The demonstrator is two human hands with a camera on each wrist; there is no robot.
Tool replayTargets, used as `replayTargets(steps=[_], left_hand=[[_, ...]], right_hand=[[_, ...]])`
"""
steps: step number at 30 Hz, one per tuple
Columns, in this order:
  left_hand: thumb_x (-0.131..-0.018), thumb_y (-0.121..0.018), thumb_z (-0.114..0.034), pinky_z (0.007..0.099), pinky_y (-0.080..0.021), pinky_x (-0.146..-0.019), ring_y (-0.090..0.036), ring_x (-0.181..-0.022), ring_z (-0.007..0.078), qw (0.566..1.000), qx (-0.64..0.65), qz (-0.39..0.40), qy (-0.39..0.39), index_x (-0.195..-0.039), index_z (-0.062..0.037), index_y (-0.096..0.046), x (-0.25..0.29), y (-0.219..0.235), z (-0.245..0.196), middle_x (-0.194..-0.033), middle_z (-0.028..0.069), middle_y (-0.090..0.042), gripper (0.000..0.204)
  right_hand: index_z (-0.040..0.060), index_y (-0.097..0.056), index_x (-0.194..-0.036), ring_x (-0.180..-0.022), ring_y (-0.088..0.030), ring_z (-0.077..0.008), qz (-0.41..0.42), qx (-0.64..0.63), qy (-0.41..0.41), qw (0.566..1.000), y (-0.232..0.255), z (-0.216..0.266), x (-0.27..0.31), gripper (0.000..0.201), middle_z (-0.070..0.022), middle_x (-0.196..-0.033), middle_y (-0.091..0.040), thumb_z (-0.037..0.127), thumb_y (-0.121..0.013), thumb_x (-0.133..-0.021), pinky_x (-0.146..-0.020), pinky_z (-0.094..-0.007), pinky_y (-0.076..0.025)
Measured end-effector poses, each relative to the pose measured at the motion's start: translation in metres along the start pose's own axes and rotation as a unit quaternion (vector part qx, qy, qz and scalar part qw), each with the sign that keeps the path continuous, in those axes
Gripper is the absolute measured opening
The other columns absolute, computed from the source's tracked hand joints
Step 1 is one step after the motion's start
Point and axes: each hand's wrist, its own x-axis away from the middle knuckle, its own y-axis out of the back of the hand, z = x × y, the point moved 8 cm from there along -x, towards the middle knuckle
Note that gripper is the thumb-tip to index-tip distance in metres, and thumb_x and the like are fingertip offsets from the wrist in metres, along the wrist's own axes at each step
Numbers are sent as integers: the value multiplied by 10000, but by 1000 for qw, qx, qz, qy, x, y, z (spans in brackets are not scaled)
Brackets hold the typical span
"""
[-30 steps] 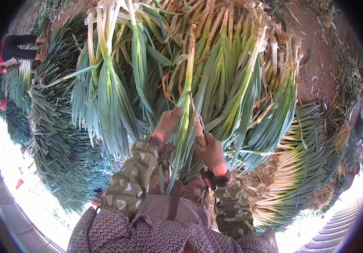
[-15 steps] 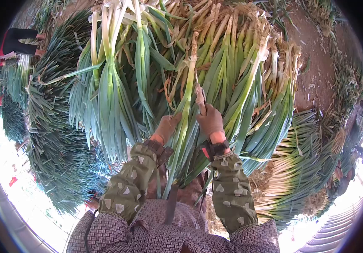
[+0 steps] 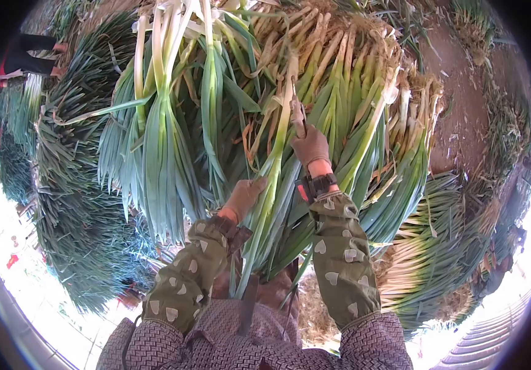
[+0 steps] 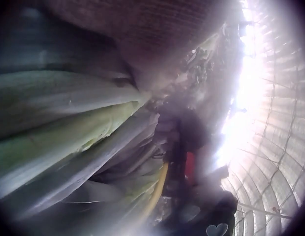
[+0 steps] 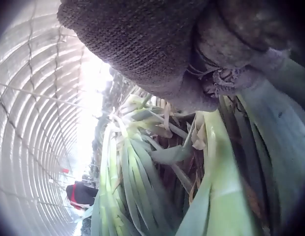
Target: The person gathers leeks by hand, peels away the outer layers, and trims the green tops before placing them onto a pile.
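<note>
The long green onion (image 3: 273, 166) is lying lengthwise over the heaped onion pile (image 3: 352, 117), its pale shank pointing away from the person; the gloved left hand (image 3: 245, 196) is clasped round its green leaves, apparently steadying it, while the gloved right hand (image 3: 310, 145), further up the same stalk, is pinching a strip of outer skin (image 3: 297, 116), seemingly peeling it. Beside that stalk, both wrist views are showing only blurred glove and leaves, so the fingertips' contact is not being confirmed.

Your left hand (image 3: 245, 195) sits low, gloved fingers curled in a grip. Your right hand (image 3: 309, 145) reaches higher, fist closed.
</note>
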Motion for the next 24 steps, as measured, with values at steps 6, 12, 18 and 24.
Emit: replayTargets(steps=[6, 12, 18, 24], left_hand=[[-1003, -627, -413, 307, -462, -661, -522, -666, 91, 999, -35, 6, -21, -932, 48, -724, 3, 0, -8, -776, 7, -644, 476], [-998, -628, -436, 310, -459, -658, -520, -683, 91, 999, -32, 4, -20, -935, 55, -713, 4, 0, -7, -785, 10, -637, 502], [-1010, -617, -390, 290, -465, -659, -539, -708, 82, 999, 10, -4, -51, -989, 63, -710, -2, 0, -8, -807, 6, -645, 463], [-1017, -611, -353, 273, -484, -661, -571, -722, 73, 998, 23, 28, -57, -1001, 67, -712, 15, -15, -13, -827, 16, -670, 433]], right_hand=[[-8, -663, -1069, -987, -662, -453, -19, -3, 9, 1000, 10, 14, -34, 379, -284, -1008, -694, 262, -636, -804, -861, -491, -529], [3, -664, -1074, -985, -664, -446, 3, -22, 23, 999, 10, 10, -42, 394, -277, -997, -697, 271, -662, -785, -865, -491, -528], [-21, -650, -1077, -883, -684, -408, 19, -86, 30, 996, -1, -20, 39, 382, -245, -920, -696, 215, -688, -779, -783, -432, -525], [25, -642, -1103, -874, -676, -434, 38, -135, 0, 990, -3, -26, 110, 358, -254, -914, -688, 206, -684, -796, -785, -459, -530]])
